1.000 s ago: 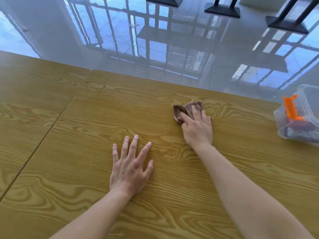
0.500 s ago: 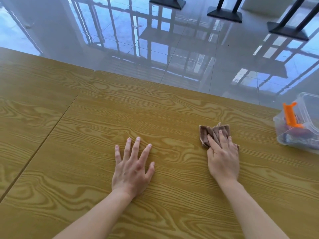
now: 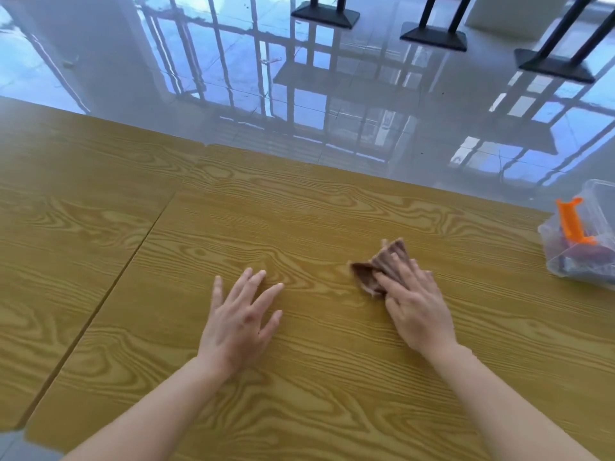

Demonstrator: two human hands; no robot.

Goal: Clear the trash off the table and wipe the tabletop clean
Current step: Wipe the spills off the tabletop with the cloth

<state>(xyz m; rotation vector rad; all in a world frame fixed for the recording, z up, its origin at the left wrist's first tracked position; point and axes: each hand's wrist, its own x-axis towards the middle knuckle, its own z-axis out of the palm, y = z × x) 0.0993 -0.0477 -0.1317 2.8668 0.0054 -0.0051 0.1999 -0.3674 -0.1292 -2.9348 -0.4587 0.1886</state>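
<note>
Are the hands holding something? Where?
The right hand presses the brown cloth flat, fingers on its near side; the left hand holds nothing.

Left hand (image 3: 238,322) lies flat, fingers (image 3: 268,297) spread; right hand (image 3: 416,311) presses down with straight fingers.

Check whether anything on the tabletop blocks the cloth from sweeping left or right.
Leftward, the left hand lies flat on the tabletop, beside the brown cloth under the right hand. Rightward, only bare wood shows up to the clear container at the edge.
</note>
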